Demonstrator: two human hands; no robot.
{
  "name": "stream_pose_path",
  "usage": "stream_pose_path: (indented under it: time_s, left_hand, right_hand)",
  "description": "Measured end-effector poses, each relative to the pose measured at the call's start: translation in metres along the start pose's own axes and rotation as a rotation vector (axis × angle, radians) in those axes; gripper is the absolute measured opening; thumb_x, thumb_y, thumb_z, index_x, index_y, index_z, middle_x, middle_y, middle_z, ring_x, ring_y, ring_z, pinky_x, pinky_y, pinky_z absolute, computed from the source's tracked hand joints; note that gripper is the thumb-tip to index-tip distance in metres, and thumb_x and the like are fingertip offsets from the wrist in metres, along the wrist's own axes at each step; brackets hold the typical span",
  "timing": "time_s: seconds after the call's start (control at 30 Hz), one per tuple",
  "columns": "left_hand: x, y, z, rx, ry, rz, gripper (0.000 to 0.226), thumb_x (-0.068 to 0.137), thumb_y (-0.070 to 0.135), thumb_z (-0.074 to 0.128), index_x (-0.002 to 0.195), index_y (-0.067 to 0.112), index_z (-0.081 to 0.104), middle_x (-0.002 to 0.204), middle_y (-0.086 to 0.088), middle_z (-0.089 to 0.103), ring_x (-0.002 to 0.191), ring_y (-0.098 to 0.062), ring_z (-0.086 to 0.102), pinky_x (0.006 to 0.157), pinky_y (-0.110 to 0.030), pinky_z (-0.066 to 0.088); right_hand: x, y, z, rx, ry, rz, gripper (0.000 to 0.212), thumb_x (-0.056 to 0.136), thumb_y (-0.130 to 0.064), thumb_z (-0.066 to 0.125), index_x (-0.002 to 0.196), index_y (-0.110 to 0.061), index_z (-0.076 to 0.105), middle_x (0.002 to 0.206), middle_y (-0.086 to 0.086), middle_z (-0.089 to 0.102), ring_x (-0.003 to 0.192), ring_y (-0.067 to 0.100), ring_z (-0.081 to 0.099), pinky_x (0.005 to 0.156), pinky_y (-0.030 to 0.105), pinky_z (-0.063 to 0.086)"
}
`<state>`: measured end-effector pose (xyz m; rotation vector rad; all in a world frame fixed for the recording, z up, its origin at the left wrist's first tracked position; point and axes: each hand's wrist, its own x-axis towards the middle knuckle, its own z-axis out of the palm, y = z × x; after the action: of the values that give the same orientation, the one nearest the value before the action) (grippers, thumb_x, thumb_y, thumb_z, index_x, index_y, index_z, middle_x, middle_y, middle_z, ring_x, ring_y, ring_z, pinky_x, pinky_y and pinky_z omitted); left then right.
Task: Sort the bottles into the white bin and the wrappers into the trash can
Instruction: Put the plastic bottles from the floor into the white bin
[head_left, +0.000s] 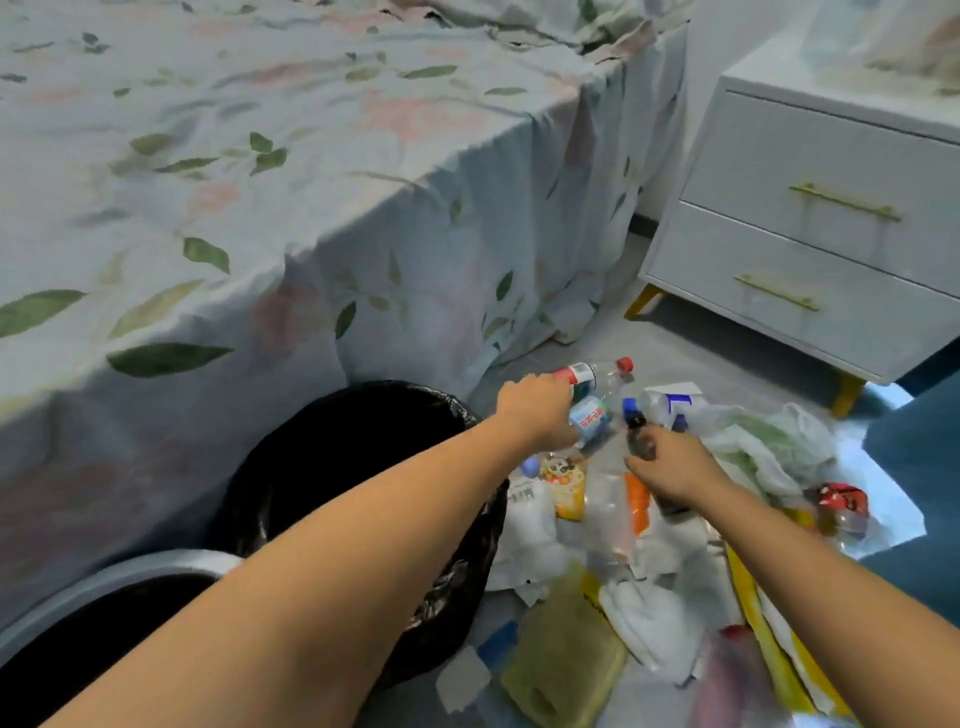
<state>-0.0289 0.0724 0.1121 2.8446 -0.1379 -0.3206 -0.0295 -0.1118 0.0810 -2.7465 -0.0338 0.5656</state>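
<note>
My left hand (537, 413) reaches out over the litter on the floor, its fingers curled round a clear bottle with a blue label (592, 418). Touching the far side of that grip lies a second clear bottle with a red cap (597, 373), on its side, cap pointing away to the right. My right hand (670, 465) is just beside the left, closed round a dark bottle with a blue cap (635, 428), whose neck sticks up out of my fist and tilts toward the left hand.

Below and between my two grips lie the wrappers: a yellow snack packet (566, 486) just under my left wrist, an orange wrapper (638, 501) under my right hand, and a clear plastic bag (608, 519) between them. Nearer to me, under my right forearm, are white crumpled papers (649, 623) and a yellow-green bag (561, 660). Out to the right of my right hand sit a white plastic bag (758, 447) and a red packet (841, 501).

The trash can (337, 467), lined with a black bag, stands just under my left forearm, nearer me than the grip. A pale-rimmed bin (130, 577) shows under my left elbow. Beyond both hands hang the flowered bed sheet (260, 208) and, to the right, a white nightstand (805, 234).
</note>
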Motion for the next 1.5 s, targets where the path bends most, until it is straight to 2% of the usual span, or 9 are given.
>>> stream_pose_path:
  time_s: [0.1, 0.3, 0.47, 0.67, 0.8, 1.03, 1.13, 1.23, 1.5]
  left_hand:
    - [0.054, 0.011, 0.026, -0.24, -0.01, -0.095, 0.047, 0.08, 0.034, 0.067, 0.117, 0.01, 0.051, 0.116, -0.01, 0.055, 0.104, -0.028, 0.056, 0.08, -0.035, 0.047]
    - [0.138, 0.022, 0.096, -0.423, -0.081, -0.275, 0.048, 0.061, 0.037, 0.077, 0.103, 0.02, 0.061, 0.102, -0.004, 0.06, 0.101, -0.025, 0.062, 0.086, -0.035, 0.055]
    - [0.154, 0.0, 0.152, -0.353, -0.128, -0.481, 0.088, 0.055, 0.052, 0.082, 0.127, 0.013, 0.05, 0.116, -0.006, 0.052, 0.105, -0.023, 0.058, 0.081, -0.028, 0.051]
    - [0.164, -0.014, 0.175, -0.364, -0.2, -0.475, 0.072, 0.055, 0.048, 0.083, 0.114, 0.018, 0.056, 0.103, 0.0, 0.061, 0.088, -0.018, 0.062, 0.07, -0.025, 0.053]
    - [0.171, -0.005, 0.179, -0.328, -0.175, -0.441, 0.072, 0.059, 0.049, 0.08, 0.119, 0.018, 0.055, 0.11, -0.002, 0.062, 0.096, -0.021, 0.064, 0.08, -0.03, 0.056]
    - [0.169, 0.006, 0.144, -0.392, -0.089, -0.415, 0.055, 0.063, 0.054, 0.076, 0.1, 0.021, 0.054, 0.093, 0.002, 0.06, 0.079, -0.017, 0.057, 0.051, -0.021, 0.039]
    - [0.16, 0.011, 0.12, -0.504, -0.04, -0.4, 0.054, 0.063, 0.055, 0.078, 0.097, 0.021, 0.053, 0.09, 0.003, 0.056, 0.081, -0.015, 0.056, 0.061, -0.022, 0.041]
    - [0.136, 0.016, 0.09, -0.621, -0.003, -0.386, 0.057, 0.058, 0.057, 0.079, 0.097, 0.019, 0.062, 0.087, 0.003, 0.062, 0.073, -0.012, 0.06, 0.057, -0.021, 0.046]
    - [0.023, -0.017, -0.019, -0.718, 0.122, -0.372, 0.053, 0.058, 0.054, 0.083, 0.092, 0.016, 0.068, 0.085, -0.002, 0.07, 0.073, -0.015, 0.067, 0.063, -0.027, 0.053]
  right_hand:
    - [0.037, 0.039, 0.015, -0.019, 0.028, 0.036, 0.045, 0.08, -0.038, 0.059, 0.12, -0.018, 0.051, 0.115, 0.015, 0.064, 0.104, 0.035, 0.059, 0.086, 0.038, 0.051]
    - [0.099, 0.086, 0.044, 0.06, 0.106, 0.107, 0.047, 0.078, -0.036, 0.067, 0.115, -0.009, 0.056, 0.111, 0.018, 0.064, 0.103, 0.036, 0.06, 0.082, 0.036, 0.049]
    - [0.134, 0.113, 0.07, 0.101, 0.09, 0.113, 0.058, 0.064, -0.039, 0.074, 0.111, -0.012, 0.055, 0.106, 0.013, 0.061, 0.099, 0.031, 0.059, 0.078, 0.038, 0.053]
    - [0.151, 0.123, 0.096, 0.197, 0.116, 0.174, 0.076, 0.061, -0.053, 0.077, 0.116, -0.009, 0.049, 0.111, 0.013, 0.058, 0.101, 0.031, 0.058, 0.08, 0.035, 0.049]
    - [0.155, 0.122, 0.106, 0.214, 0.134, 0.22, 0.069, 0.068, -0.053, 0.074, 0.113, -0.006, 0.05, 0.111, 0.014, 0.059, 0.102, 0.033, 0.058, 0.071, 0.032, 0.042]
    - [0.148, 0.118, 0.099, 0.414, 0.249, 0.193, 0.063, 0.065, -0.054, 0.074, 0.107, -0.011, 0.055, 0.103, 0.01, 0.06, 0.092, 0.028, 0.058, 0.072, 0.031, 0.043]
    - [0.136, 0.105, 0.087, 0.555, 0.299, 0.183, 0.062, 0.07, -0.049, 0.074, 0.113, -0.01, 0.053, 0.103, 0.005, 0.057, 0.095, 0.026, 0.057, 0.075, 0.03, 0.042]
    - [0.115, 0.092, 0.07, 0.715, 0.308, 0.176, 0.051, 0.073, -0.045, 0.074, 0.11, -0.015, 0.056, 0.104, 0.005, 0.06, 0.092, 0.023, 0.055, 0.077, 0.029, 0.04]
    - [0.025, 0.025, 0.015, 0.822, 0.222, -0.021, 0.041, 0.076, -0.038, 0.074, 0.108, -0.019, 0.058, 0.099, 0.001, 0.061, 0.087, 0.017, 0.056, 0.074, 0.027, 0.04]
